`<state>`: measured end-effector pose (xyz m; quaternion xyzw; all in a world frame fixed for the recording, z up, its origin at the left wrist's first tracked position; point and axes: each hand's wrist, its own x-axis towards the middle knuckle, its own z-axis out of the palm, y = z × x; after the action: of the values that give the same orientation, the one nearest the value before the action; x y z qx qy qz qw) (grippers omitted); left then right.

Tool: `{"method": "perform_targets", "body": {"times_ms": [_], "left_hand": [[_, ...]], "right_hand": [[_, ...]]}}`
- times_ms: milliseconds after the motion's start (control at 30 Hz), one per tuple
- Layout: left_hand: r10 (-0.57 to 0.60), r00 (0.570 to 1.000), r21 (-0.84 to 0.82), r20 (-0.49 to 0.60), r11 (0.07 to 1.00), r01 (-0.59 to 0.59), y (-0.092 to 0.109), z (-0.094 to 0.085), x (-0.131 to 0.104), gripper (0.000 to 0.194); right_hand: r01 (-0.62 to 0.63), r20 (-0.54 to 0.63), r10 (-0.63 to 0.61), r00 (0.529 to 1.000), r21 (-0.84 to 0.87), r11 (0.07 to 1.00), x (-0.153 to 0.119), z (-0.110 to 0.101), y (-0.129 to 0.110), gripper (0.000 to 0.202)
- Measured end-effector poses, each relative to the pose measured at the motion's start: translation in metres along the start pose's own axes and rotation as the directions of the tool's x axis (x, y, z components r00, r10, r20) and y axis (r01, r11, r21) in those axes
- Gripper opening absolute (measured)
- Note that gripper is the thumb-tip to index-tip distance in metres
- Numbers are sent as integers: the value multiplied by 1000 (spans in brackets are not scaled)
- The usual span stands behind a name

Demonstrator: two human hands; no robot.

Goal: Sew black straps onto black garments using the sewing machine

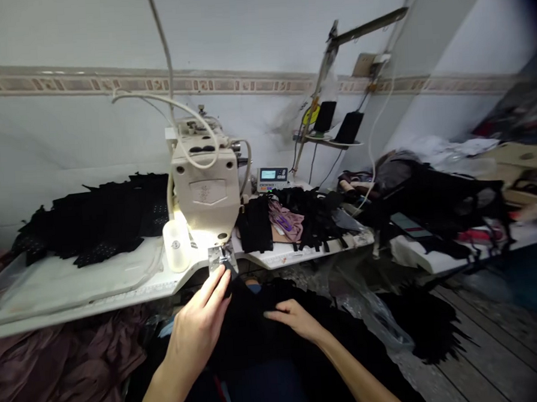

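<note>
A white sewing machine (207, 189) stands in front of me, its lamp lighting the needle area. My left hand (200, 318) is close to the metal needle plate (216, 258), its fingers together and pressed on a narrow end of black fabric (230, 274). That fabric runs down from the plate toward my lap. To the right, my right hand (297, 319) has its thumb and fingers closed on the dark cloth (252, 322); the edge between them blends into the black and is hard to make out.
Black fabric pieces (98, 216) are stacked on the left of the white table (142, 288). Dark pieces and a mauve cloth (287, 219) lie right of the machine. Behind stand a control panel (272, 175) and black thread cones (349, 128). Mauve fabric (65, 370) hangs lower left.
</note>
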<state>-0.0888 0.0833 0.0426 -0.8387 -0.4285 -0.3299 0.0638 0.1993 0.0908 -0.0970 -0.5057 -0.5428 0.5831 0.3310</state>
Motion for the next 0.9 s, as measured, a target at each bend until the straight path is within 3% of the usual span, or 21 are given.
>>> {"method": "perform_targets", "body": {"times_ms": [133, 233, 333, 433, 600, 767, 833, 900], "left_hand": [[30, 994, 100, -102, 995, -20, 6, 5, -1, 57], [59, 981, 151, -187, 988, -31, 11, 3, -2, 55], [60, 970, 116, -236, 993, -33, 16, -1, -12, 55], [58, 975, 22, -216, 998, -54, 21, 0, -31, 53], [49, 995, -77, -82, 996, -55, 29, 9, -68, 27], [39, 996, -172, 78, 985, -25, 35, 22, -94, 30], [78, 992, -200, 102, 978, -57, 35, 32, -107, 31], [93, 992, -222, 87, 972, -71, 33, 44, -122, 31]], "right_hand": [[39, -36, -37, 999, 59, 997, 3, -42, -30, 47], [50, 19, -50, 999, -37, 998, 7, -74, -64, 47], [57, 43, -51, 998, -173, 983, 13, -104, -94, 46], [105, -66, -123, 990, -229, 968, 25, -128, -113, 48], [126, -144, -155, 977, -195, 973, 43, -146, -116, 50], [130, -172, -175, 969, -244, 961, 49, -136, -99, 52], [145, -292, -222, 930, -264, 954, 51, -137, -93, 57], [153, -458, -276, 845, -288, 945, 55, -147, -89, 66]]}}
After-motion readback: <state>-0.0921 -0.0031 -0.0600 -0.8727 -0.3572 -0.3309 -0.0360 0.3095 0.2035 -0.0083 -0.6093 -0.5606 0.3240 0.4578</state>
